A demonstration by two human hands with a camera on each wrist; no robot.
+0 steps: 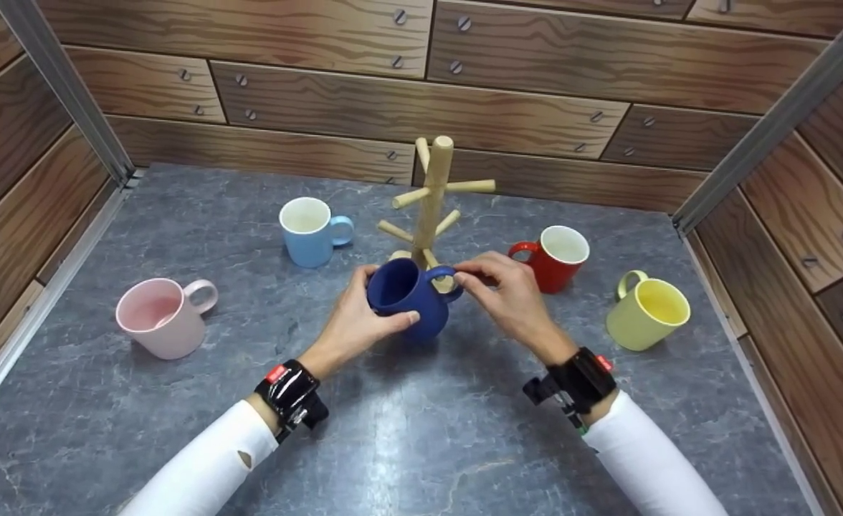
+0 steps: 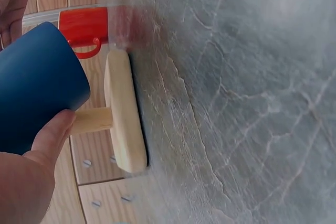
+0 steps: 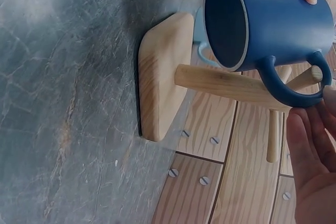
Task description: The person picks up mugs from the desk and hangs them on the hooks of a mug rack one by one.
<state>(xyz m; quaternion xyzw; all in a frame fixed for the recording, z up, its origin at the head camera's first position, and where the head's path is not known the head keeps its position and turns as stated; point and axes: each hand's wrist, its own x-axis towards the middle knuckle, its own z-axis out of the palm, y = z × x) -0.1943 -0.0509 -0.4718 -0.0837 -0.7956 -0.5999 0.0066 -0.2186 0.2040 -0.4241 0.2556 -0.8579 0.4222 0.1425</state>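
Observation:
A dark blue mug [image 1: 425,312] is held in front of the wooden mug tree [image 1: 434,193], tilted, its mouth toward the upper left in the head view. My left hand [image 1: 353,322] grips the mug's body, with the thumb along the near side. On the right, my right hand [image 1: 511,297] pinches the mug's handle [image 3: 281,95] between thumb and fingers. The end of a lower peg [image 3: 313,74] overlaps the handle's loop in the right wrist view. Seen from below there, the mug's underside [image 3: 226,22] is above the tree's base [image 3: 163,77].
A light blue mug [image 1: 309,240] stands left of the tree, and a pink mug [image 1: 170,330] farther left. To the right are a red mug [image 1: 554,269] and a yellow mug [image 1: 636,322]. Wood-patterned walls [image 1: 321,100] enclose the grey tabletop [image 1: 421,444].

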